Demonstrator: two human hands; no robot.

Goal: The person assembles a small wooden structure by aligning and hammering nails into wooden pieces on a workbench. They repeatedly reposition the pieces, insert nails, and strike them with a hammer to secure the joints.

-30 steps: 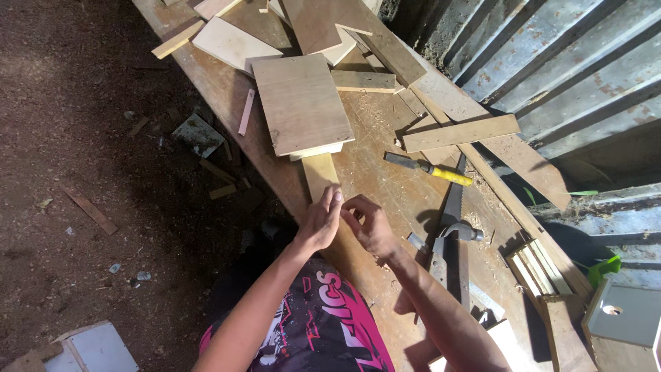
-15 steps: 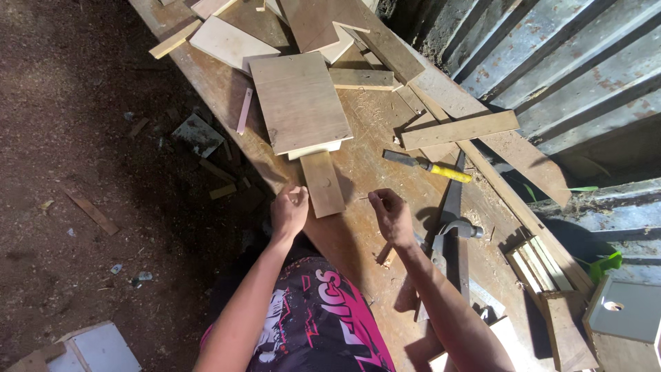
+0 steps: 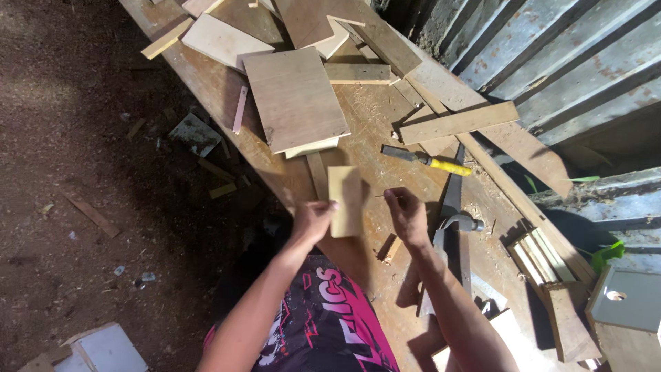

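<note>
Over workbench [image 3: 206,83] | left hand [image 3: 311,219] grips small board [image 3: 345,201] | right hand [image 3: 406,215] pinches thin nail [image 3: 380,195]

**One likely package, off on the floor**

Only one likely package: a flat, boxy thing [image 3: 103,348], white to pale blue on its faces with tan edges. Lying on the dirt floor well to the left of the surface [image 3: 372,114], beyond its near end, at the bottom corner of the view. Partly cut off by the frame; carton or loose panel, hard to tell. To the right of the surface, just past its near end, a grey box [image 3: 630,300] with a round hole in its face. No labels, signs or screens in sight.
</note>
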